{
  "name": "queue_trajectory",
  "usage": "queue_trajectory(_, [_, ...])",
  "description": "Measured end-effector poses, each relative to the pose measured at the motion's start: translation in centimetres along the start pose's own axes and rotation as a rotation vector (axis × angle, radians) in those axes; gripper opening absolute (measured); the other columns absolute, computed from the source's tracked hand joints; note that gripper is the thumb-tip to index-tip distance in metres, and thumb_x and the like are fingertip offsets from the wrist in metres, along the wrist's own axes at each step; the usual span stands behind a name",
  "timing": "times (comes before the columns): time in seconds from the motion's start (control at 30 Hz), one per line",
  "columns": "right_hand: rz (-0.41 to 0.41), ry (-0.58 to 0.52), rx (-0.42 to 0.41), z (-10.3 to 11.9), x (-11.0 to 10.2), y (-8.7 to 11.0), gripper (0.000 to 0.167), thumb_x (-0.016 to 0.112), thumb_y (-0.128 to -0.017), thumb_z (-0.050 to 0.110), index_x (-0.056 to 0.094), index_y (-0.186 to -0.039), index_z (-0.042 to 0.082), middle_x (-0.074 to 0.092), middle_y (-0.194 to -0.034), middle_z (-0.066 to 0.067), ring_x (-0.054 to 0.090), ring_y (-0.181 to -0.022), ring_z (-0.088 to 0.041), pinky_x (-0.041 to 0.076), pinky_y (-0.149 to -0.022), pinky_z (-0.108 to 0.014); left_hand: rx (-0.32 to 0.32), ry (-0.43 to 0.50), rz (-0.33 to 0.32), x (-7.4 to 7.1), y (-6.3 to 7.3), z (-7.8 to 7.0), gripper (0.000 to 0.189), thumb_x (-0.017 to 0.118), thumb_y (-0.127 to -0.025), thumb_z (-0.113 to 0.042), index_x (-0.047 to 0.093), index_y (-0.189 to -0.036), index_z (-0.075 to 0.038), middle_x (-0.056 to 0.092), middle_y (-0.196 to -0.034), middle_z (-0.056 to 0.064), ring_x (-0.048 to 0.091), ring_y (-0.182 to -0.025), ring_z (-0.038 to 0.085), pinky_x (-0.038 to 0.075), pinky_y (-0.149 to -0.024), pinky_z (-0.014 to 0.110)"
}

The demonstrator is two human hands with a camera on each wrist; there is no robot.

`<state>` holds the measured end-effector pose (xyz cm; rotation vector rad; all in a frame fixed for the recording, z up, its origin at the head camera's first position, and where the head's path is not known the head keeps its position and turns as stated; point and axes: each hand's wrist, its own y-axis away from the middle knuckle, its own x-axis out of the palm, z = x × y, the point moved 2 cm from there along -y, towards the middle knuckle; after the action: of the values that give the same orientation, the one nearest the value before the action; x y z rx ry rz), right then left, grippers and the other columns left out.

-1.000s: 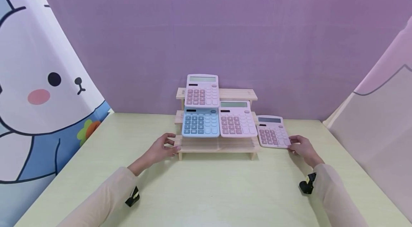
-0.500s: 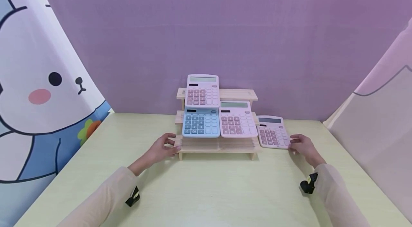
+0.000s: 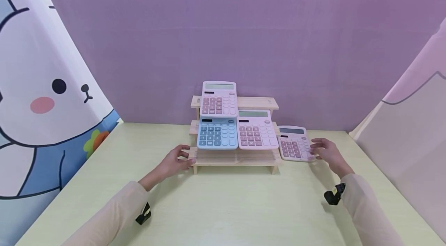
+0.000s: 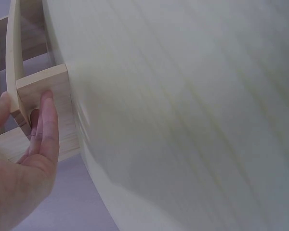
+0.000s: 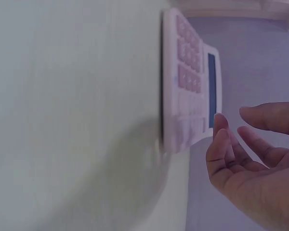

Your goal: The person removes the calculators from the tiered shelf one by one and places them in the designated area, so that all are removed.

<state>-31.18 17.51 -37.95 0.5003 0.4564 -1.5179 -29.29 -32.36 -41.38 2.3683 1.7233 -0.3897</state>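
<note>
A three-tier wooden stand (image 3: 237, 159) is on the table, and my left hand (image 3: 175, 160) holds the left end of its lowest step. In the left wrist view the thumb (image 4: 1, 108) lies against the step's edge, with the fingers (image 4: 49, 122) on the side support. To the right of the stand a pink calculator (image 3: 294, 147) lies face up on the table. Over its right edge hovers my right hand (image 3: 329, 155); the right wrist view shows its loosely bent fingers (image 5: 221, 156) apart from the calculator, with nothing between them.
One pink calculator (image 3: 218, 98) leans on the top tier. Below it, a blue calculator (image 3: 217, 133) and another pink calculator (image 3: 257, 129) lean side by side on the middle tier. A purple cloth (image 3: 244, 36) hangs behind the pale table (image 3: 230, 207).
My right hand has let go of the loose pink calculator's right edge and lifted slightly. The left hand and the stand have stayed put.
</note>
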Motion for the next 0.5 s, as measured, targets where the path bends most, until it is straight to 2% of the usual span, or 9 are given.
queue_trajectory(0.2, [0.014, -0.062, -0.050, 1.0, 0.3, -0.1, 0.046, 0.045, -0.091, 0.004, 0.031, -0.132, -0.013, 0.044, -0.124, -0.035, 0.054, -0.082, 0.004, 0.054, -0.076, -0.027, -0.013, -0.008, -0.007, 0.0, 0.0, 0.0, 0.061, 0.063, -0.086, -0.015, 0.030, -0.132, 0.007, 0.051, -0.109, 0.025, 0.065, -0.090, 0.026, 0.058, -0.076, 0.036])
queue_trajectory(0.37, [0.033, -0.099, -0.077, 1.8, 0.7, -0.2, 0.047, 0.047, -0.091, 0.004, 0.031, -0.132, -0.011, 0.044, -0.125, -0.032, 0.056, -0.084, 0.003, 0.054, -0.077, -0.027, 0.002, -0.009, -0.002, 0.0, -0.1, 0.0, 0.062, 0.063, -0.086, -0.015, 0.029, -0.132, 0.009, 0.050, -0.108, 0.025, 0.065, -0.090, 0.026, 0.058, -0.076, 0.037])
queue_trajectory(0.5, [0.051, -0.124, -0.094, 2.9, 1.3, -0.2, 0.047, 0.046, -0.092, 0.005, 0.030, -0.133, -0.011, 0.043, -0.127, -0.031, 0.058, -0.088, -0.001, 0.054, -0.082, -0.031, 0.009, -0.004, -0.002, 0.0, -0.1, 0.0, 0.062, 0.063, -0.086, -0.015, 0.028, -0.132, 0.009, 0.050, -0.108, 0.025, 0.065, -0.090, 0.027, 0.058, -0.076, 0.038])
